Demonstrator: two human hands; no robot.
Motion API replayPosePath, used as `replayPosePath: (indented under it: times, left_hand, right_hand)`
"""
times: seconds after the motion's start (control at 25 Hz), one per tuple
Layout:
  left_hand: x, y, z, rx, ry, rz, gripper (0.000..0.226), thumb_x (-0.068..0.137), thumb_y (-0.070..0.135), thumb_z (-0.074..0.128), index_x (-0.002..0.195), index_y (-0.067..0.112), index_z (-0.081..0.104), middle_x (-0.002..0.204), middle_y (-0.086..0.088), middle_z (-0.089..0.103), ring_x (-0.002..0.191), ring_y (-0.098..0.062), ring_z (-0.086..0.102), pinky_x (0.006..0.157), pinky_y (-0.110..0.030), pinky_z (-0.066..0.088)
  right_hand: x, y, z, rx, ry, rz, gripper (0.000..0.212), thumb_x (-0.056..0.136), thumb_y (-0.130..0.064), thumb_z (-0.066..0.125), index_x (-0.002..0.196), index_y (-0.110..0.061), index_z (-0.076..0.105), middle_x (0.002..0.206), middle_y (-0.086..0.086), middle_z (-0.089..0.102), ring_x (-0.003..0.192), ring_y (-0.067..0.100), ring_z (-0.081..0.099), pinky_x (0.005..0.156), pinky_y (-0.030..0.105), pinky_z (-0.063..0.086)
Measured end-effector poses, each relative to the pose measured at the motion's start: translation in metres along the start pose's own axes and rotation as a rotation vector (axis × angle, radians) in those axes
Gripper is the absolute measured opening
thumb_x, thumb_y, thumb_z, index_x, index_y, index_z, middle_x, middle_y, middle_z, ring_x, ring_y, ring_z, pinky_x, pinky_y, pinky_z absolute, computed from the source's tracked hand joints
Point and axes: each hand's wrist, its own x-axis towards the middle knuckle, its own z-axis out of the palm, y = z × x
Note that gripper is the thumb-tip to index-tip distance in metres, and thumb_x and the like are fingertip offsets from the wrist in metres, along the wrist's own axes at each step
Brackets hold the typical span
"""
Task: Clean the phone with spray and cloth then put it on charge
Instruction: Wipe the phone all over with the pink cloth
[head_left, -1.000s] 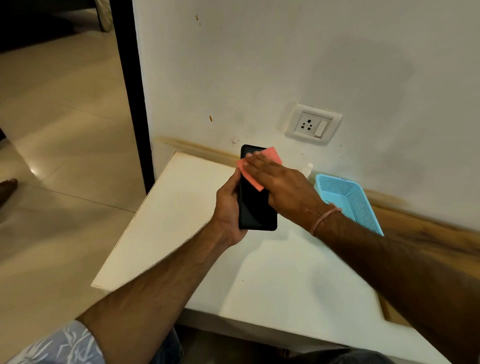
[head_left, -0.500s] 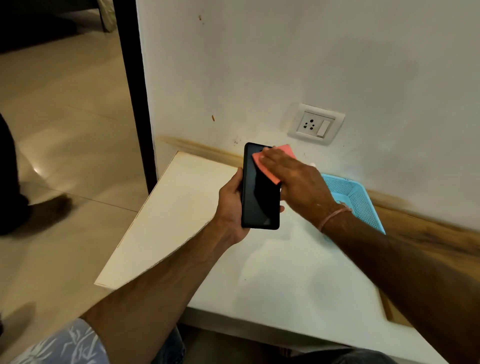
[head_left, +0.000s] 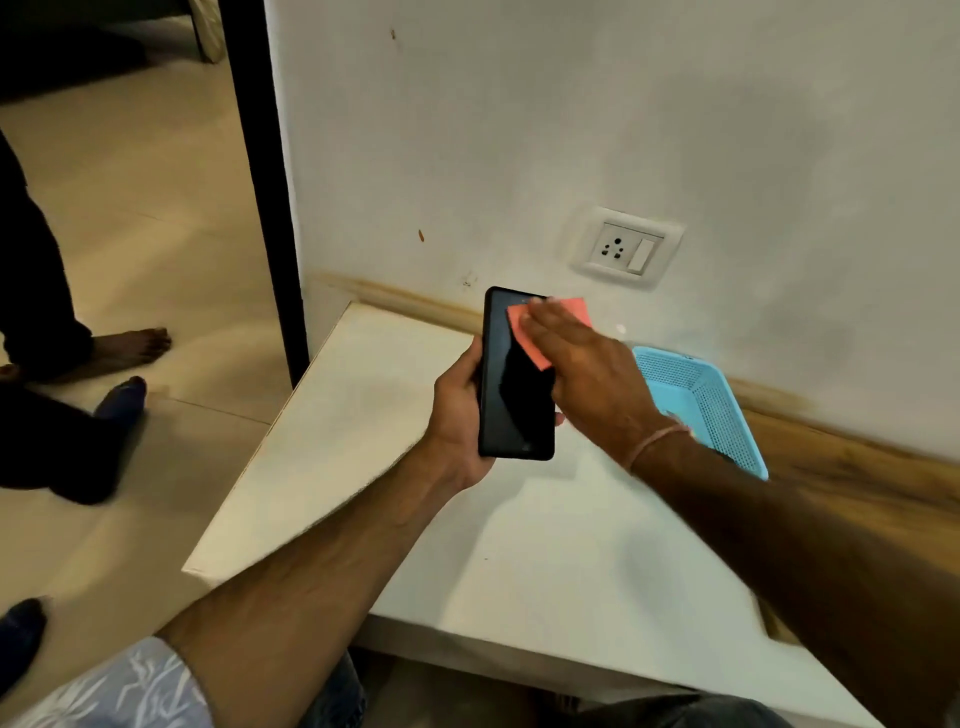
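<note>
A black phone (head_left: 511, 395) is held upright above the white table (head_left: 519, 545), its dark screen facing me. My left hand (head_left: 457, 410) grips it from the left side and behind. My right hand (head_left: 587, 374) lies flat over the upper right of the screen, with straight fingers pressing an orange-pink cloth (head_left: 524, 332) against the glass. The cloth's corners show above and below my fingers. The white tip of a spray bottle (head_left: 621, 328) peeks out behind my right hand.
A light blue perforated basket (head_left: 711, 410) sits on the table by the wall, right of my hands. A white wall socket with a switch (head_left: 626, 248) is above it. Another person's bare foot (head_left: 130, 345) and dark-trousered legs stand on the tiled floor at left.
My right hand with the cloth has slid across the top of the screen, left to right and back a little. The phone shifted slightly right. The other person stepped further into view at left.
</note>
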Motion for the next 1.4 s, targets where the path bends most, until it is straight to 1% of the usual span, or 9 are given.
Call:
replayPosePath:
  times: [0.2, 0.4, 0.52, 0.64, 0.88, 1.04, 1.16, 1.28, 1.4]
  left_hand:
    - [-0.001, 0.005, -0.004, -0.028, 0.031, -0.045, 0.054, 0.096, 0.056, 0.047, 0.115, 0.015, 0.076, 0.120, -0.011, 0.072, 0.106, -0.028, 0.071, 0.085, -0.040, 0.058]
    - [-0.001, -0.001, 0.000, 0.003, 0.000, -0.008, 0.053, 0.099, 0.054, 0.043, 0.124, 0.017, 0.071, 0.120, -0.015, 0.071, 0.100, -0.034, 0.072, 0.082, -0.048, 0.057]
    - [-0.002, 0.003, -0.005, -0.032, 0.000, -0.054, 0.057, 0.096, 0.057, 0.044, 0.119, 0.015, 0.074, 0.123, -0.012, 0.069, 0.108, -0.029, 0.069, 0.083, -0.040, 0.058]
    - [-0.004, 0.004, -0.003, 0.002, -0.049, -0.115, 0.068, 0.092, 0.062, 0.043, 0.126, 0.009, 0.069, 0.129, -0.013, 0.064, 0.111, -0.030, 0.064, 0.092, -0.044, 0.053]
    - [-0.003, -0.001, 0.001, 0.008, 0.041, -0.029, 0.051, 0.098, 0.053, 0.045, 0.117, 0.016, 0.075, 0.118, -0.013, 0.073, 0.101, -0.031, 0.072, 0.080, -0.043, 0.060]
    - [-0.003, 0.003, -0.003, -0.007, -0.025, -0.075, 0.067, 0.099, 0.057, 0.037, 0.137, 0.005, 0.059, 0.128, -0.020, 0.063, 0.105, -0.035, 0.066, 0.094, -0.045, 0.052]
    - [-0.003, 0.002, -0.001, -0.040, -0.021, -0.062, 0.068, 0.100, 0.056, 0.039, 0.139, 0.003, 0.056, 0.128, -0.025, 0.060, 0.105, -0.037, 0.063, 0.101, -0.047, 0.047]
    - [0.000, -0.002, 0.000, -0.012, 0.044, -0.019, 0.056, 0.100, 0.053, 0.044, 0.124, 0.010, 0.070, 0.120, -0.018, 0.069, 0.099, -0.032, 0.070, 0.086, -0.041, 0.059]
    - [-0.002, -0.007, 0.001, 0.000, 0.082, -0.037, 0.050, 0.098, 0.053, 0.047, 0.115, 0.016, 0.076, 0.115, -0.011, 0.074, 0.097, -0.028, 0.074, 0.074, -0.036, 0.061]
  right_hand:
    - [-0.022, -0.013, 0.009, -0.069, -0.081, -0.384, 0.071, 0.077, 0.011, 0.059, 0.143, -0.009, 0.043, 0.151, 0.010, 0.039, 0.140, 0.028, 0.036, 0.094, 0.043, 0.053]
    - [-0.004, 0.008, -0.003, -0.019, -0.066, 0.025, 0.070, 0.089, -0.003, 0.058, 0.150, -0.019, 0.029, 0.159, 0.000, 0.022, 0.148, 0.015, 0.017, 0.111, 0.040, 0.035]
    - [-0.028, -0.017, 0.009, -0.005, -0.070, -0.210, 0.071, 0.078, 0.012, 0.054, 0.145, -0.010, 0.041, 0.154, 0.009, 0.034, 0.143, 0.026, 0.029, 0.099, 0.043, 0.049]
    - [-0.049, -0.017, 0.011, -0.016, -0.079, -0.381, 0.072, 0.070, 0.019, 0.058, 0.137, -0.005, 0.051, 0.145, 0.013, 0.046, 0.135, 0.033, 0.043, 0.086, 0.042, 0.057]
    - [-0.026, -0.001, 0.004, -0.005, -0.051, 0.007, 0.070, 0.086, 0.002, 0.056, 0.149, -0.017, 0.031, 0.158, 0.002, 0.024, 0.147, 0.018, 0.020, 0.106, 0.042, 0.041]
    - [-0.071, -0.030, 0.027, -0.003, -0.042, -0.233, 0.077, 0.069, 0.016, 0.043, 0.142, -0.009, 0.046, 0.150, 0.010, 0.041, 0.139, 0.031, 0.037, 0.080, 0.042, 0.059]
    - [-0.094, -0.020, 0.025, -0.055, -0.007, -0.326, 0.074, 0.067, 0.016, 0.042, 0.135, -0.010, 0.055, 0.143, 0.008, 0.050, 0.132, 0.030, 0.047, 0.079, 0.033, 0.057]
    - [-0.066, -0.002, 0.013, -0.034, 0.011, -0.058, 0.081, 0.068, 0.018, 0.048, 0.141, -0.017, 0.048, 0.149, 0.003, 0.043, 0.138, 0.023, 0.040, 0.085, 0.038, 0.057]
    - [-0.034, -0.010, 0.011, 0.024, -0.017, 0.124, 0.071, 0.085, 0.002, 0.049, 0.150, -0.019, 0.032, 0.159, -0.001, 0.024, 0.147, 0.015, 0.021, 0.101, 0.041, 0.046]
